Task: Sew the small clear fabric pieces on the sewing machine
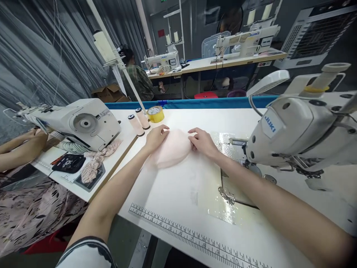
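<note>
A pale pink, rounded piece of thin fabric (174,149), slightly blurred, is between my hands over the white sewing table (173,193). My left hand (156,138) has its fingers closed on the upper left edge of the fabric. On the opposite side, my right hand (203,142) grips the right edge between thumb and curled fingers, its index finger reaching over the top. Right of that hand stands a JUKI sewing machine (281,126), its needle area partly behind my right forearm.
Two pink thread spools (136,125) and a yellow tape roll (155,114) stand behind my left hand. A ruler strip (181,232) runs along the front edge. At left, another person's arm (25,149) is beside a second sewing machine (86,123) with lace (93,167).
</note>
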### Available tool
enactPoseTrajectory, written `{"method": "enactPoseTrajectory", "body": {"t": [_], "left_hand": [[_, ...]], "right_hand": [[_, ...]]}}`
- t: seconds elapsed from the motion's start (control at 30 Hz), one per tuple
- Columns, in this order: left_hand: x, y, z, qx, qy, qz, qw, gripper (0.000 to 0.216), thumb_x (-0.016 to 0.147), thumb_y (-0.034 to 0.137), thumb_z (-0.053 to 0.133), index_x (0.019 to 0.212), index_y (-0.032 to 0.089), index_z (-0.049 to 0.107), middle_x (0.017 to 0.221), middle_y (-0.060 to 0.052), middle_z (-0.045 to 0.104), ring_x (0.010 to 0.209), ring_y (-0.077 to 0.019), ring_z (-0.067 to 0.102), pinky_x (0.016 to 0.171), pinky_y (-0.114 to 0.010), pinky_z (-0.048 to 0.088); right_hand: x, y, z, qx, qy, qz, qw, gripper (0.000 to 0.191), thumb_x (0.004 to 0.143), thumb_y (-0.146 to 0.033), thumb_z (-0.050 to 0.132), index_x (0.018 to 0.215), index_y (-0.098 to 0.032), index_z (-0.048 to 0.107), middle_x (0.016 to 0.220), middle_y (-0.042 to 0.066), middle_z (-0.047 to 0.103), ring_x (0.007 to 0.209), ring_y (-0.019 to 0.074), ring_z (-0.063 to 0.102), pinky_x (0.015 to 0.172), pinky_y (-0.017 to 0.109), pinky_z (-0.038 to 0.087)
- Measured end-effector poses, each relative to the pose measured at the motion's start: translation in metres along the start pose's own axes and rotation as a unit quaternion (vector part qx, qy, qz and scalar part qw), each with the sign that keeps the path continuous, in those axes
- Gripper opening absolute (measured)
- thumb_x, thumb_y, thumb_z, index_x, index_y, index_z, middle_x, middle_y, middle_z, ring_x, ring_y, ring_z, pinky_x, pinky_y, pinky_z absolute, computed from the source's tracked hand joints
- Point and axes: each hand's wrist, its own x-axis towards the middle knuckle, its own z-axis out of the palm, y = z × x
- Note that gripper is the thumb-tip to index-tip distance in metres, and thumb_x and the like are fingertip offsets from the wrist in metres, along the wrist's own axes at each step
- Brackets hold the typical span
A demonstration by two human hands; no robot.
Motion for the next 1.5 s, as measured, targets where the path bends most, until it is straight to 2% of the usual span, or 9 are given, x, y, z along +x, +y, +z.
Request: {"method": "enactPoseTrajectory", "body": {"t": [0.27, 0.43, 0.53, 0.6, 0.77, 0.87, 1.23, 1.4, 1.5], "left_hand": [[-0.036, 0.008, -0.002, 0.178, 0.078, 0.035, 0.980, 0.033, 0.094, 0.027, 0.044, 0.123, 0.023, 0.061, 0.116, -0.009, 0.064, 0.099, -0.0269, 0.062, 0.077, -0.033, 0.042], [-0.050, 0.012, -0.015, 0.170, 0.149, 0.121, 0.966, 0.034, 0.098, 0.030, 0.037, 0.121, 0.019, 0.061, 0.119, -0.011, 0.063, 0.104, -0.0276, 0.061, 0.088, -0.039, 0.043], [-0.062, 0.021, -0.022, 0.168, 0.310, 0.310, 0.883, 0.021, 0.092, 0.032, 0.055, 0.109, 0.026, 0.065, 0.097, -0.002, 0.071, 0.091, -0.0234, 0.066, 0.080, -0.035, 0.046], [-0.077, 0.037, -0.022, 0.167, 0.323, 0.427, 0.828, 0.025, 0.085, 0.026, 0.064, 0.110, 0.030, 0.064, 0.090, 0.002, 0.073, 0.075, -0.0190, 0.067, 0.077, -0.035, 0.046], [-0.124, 0.104, 0.000, 0.100, 0.180, 0.635, 0.745, 0.019, 0.084, 0.019, 0.067, 0.103, 0.018, 0.067, 0.082, -0.003, 0.074, 0.067, -0.0179, 0.067, 0.069, -0.035, 0.049], [-0.141, 0.143, 0.024, 0.053, 0.135, 0.663, 0.734, 0.013, 0.089, 0.020, 0.062, 0.099, 0.013, 0.066, 0.085, -0.005, 0.073, 0.071, -0.0173, 0.067, 0.072, -0.036, 0.048], [-0.148, 0.234, 0.105, -0.032, 0.010, 0.660, 0.751, 0.020, 0.098, 0.023, 0.049, 0.089, 0.014, 0.064, 0.076, -0.001, 0.068, 0.073, -0.0154, 0.065, 0.068, -0.030, 0.051], [-0.135, 0.267, 0.140, 0.003, -0.092, 0.585, 0.806, 0.023, 0.099, 0.027, 0.046, 0.100, 0.017, 0.066, 0.105, -0.004, 0.069, 0.100, -0.0190, 0.065, 0.086, -0.034, 0.053], [-0.125, 0.280, 0.159, 0.033, -0.103, 0.549, 0.829, 0.029, 0.098, 0.028, 0.048, 0.121, 0.015, 0.060, 0.135, -0.010, 0.056, 0.126, -0.0233, 0.052, 0.105, -0.039, 0.044]], "right_hand": [[-0.019, -0.007, -0.010, -0.158, -0.003, -0.059, 0.986, 0.034, 0.093, -0.010, 0.047, 0.127, -0.013, 0.053, 0.077, 0.004, 0.067, 0.074, 0.0214, 0.064, 0.069, 0.030, 0.044], [-0.104, -0.011, -0.046, -0.201, -0.056, -0.098, 0.973, 0.026, 0.089, -0.011, 0.059, 0.111, -0.023, 0.064, 0.085, -0.001, 0.069, 0.078, 0.0164, 0.065, 0.069, 0.024, 0.046], [-0.166, -0.012, -0.083, -0.250, -0.092, -0.149, 0.952, 0.021, 0.088, -0.004, 0.057, 0.091, -0.021, 0.068, 0.090, -0.001, 0.069, 0.079, 0.0145, 0.065, 0.068, 0.023, 0.048], [-0.197, -0.006, -0.116, -0.351, -0.036, -0.173, 0.920, 0.029, 0.083, 0.004, 0.051, 0.092, -0.018, 0.068, 0.094, 0.001, 0.069, 0.083, 0.0171, 0.064, 0.074, 0.028, 0.049], [-0.224, 0.024, -0.211, -0.585, 0.102, 0.020, 0.804, 0.043, 0.077, 0.007, 0.047, 0.110, -0.012, 0.065, 0.112, 0.011, 0.066, 0.100, 0.0276, 0.060, 0.064, 0.030, 0.046], [-0.223, 0.040, -0.244, -0.594, 0.081, 0.092, 0.795, 0.029, 0.084, -0.004, 0.053, 0.103, -0.020, 0.069, 0.107, 0.005, 0.069, 0.094, 0.0254, 0.062, 0.054, 0.027, 0.038], [-0.229, 0.049, -0.254, -0.566, 0.066, 0.082, 0.817, 0.021, 0.090, -0.017, 0.055, 0.102, -0.022, 0.071, 0.102, 0.004, 0.070, 0.093, 0.0234, 0.064, 0.053, 0.025, 0.035], [-0.231, 0.055, -0.259, -0.537, 0.127, 0.085, 0.830, 0.027, 0.098, -0.022, 0.047, 0.110, -0.022, 0.071, 0.097, 0.005, 0.072, 0.085, 0.0252, 0.067, 0.059, 0.028, 0.041], [-0.237, 0.041, -0.256, -0.500, 0.173, 0.079, 0.845, 0.026, 0.096, -0.020, 0.048, 0.109, -0.019, 0.071, 0.091, 0.006, 0.073, 0.077, 0.0233, 0.068, 0.062, 0.028, 0.044]]}}
